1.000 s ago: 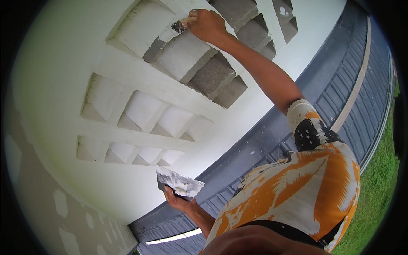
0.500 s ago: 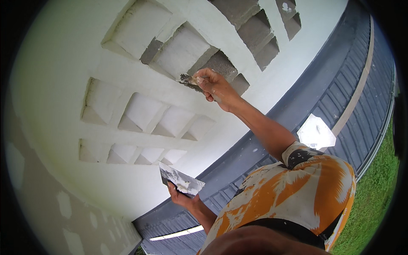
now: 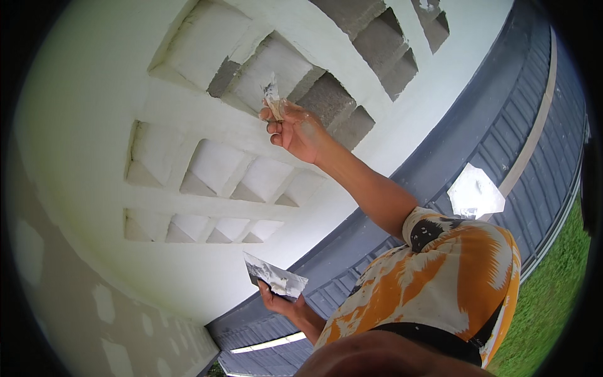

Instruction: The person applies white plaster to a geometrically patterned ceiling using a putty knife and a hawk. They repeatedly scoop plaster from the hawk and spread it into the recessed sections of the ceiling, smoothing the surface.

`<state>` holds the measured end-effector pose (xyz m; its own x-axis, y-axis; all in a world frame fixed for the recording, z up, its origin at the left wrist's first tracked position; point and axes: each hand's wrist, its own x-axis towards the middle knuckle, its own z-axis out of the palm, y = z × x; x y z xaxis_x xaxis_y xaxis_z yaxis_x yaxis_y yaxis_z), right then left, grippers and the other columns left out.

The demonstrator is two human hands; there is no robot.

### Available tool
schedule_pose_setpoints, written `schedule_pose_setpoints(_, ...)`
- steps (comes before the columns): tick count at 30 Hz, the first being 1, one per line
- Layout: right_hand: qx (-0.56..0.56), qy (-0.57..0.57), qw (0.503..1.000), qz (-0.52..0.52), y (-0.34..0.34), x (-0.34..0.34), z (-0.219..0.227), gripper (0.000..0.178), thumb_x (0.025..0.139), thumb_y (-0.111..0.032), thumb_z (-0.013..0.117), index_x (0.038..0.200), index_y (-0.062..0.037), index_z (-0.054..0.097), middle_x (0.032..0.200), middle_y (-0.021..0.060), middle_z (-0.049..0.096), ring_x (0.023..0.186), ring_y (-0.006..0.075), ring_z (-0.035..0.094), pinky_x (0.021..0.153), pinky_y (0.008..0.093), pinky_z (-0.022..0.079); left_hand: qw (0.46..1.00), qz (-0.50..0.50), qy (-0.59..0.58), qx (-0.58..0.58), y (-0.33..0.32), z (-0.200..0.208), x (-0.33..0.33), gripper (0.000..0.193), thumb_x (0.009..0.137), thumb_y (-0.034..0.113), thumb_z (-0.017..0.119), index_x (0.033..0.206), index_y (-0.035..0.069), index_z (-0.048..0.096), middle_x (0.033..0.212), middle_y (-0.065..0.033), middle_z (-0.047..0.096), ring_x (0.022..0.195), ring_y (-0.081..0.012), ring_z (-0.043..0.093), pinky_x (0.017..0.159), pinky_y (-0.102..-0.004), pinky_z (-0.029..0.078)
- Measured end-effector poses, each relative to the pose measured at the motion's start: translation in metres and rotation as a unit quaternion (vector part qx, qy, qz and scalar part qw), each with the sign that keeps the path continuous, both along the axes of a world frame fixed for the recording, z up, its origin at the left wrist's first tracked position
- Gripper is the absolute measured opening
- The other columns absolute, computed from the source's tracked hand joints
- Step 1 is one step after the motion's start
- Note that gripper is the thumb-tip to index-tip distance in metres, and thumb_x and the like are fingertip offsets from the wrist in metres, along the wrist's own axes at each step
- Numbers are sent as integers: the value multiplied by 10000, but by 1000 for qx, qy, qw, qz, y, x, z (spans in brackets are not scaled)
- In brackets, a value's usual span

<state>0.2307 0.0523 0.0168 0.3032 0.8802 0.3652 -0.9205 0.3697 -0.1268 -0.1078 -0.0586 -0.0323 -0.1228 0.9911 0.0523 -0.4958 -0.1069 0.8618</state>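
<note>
I am watching a person working on a wall (image 3: 81, 138) full of slanted holes. The job is looking partly done: the lower white holes (image 3: 213, 163) are wearing a pale coat, while the grey holes (image 3: 383, 44) up at the right are showing bare, rough sides. The middle hole (image 3: 276, 66) is looking half done, its back white and some grey showing at its edges. The right hand (image 3: 298, 132) is pinching a small scraper (image 3: 271, 94), fingers curling round its handle. The scraper is pointing up in front of that middle hole, and I cannot tell whether it is touching the wall. The left hand (image 3: 279, 303) is closing firmly on a wide blade (image 3: 276, 276). That blade is working like a plate, carrying smears of white paste (image 3: 286, 286). A white flat thing (image 3: 475, 191) is showing against the dark roof (image 3: 568, 125); I cannot tell if it is holding anything.
</note>
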Motion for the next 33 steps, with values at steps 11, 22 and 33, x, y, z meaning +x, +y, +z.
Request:
schedule_pose_setpoints(11,-104,112,981,-119,57,24,54,215,1035,-295,426,1168,-151,516,1071,9,585,831,142,494,717,306,430,996,-68,6,53,-5,1,-4,431,927,212,464,1301,2,502,1195,-93,608,1069,-235,609,897,-370,499)
schedule_pose_setpoints(22,-107,111,976,-156,55,32,70,202,1023,-277,453,1187,-176,514,1100,1,608,796,130,496,675,298,440,1000,4,1,21,-9,1,-5,438,906,206,454,1294,13,515,1172,-85,617,1055,-228,615,886,-371,505)
schedule_pose_setpoints(33,-160,-5,983,-93,30,1,61,245,950,-157,559,1193,-134,558,1047,12,629,684,100,489,571,239,422,1000,3,6,21,-6,5,-2,455,907,220,459,1306,5,502,1185,-101,609,1060,-244,613,888,-380,503)
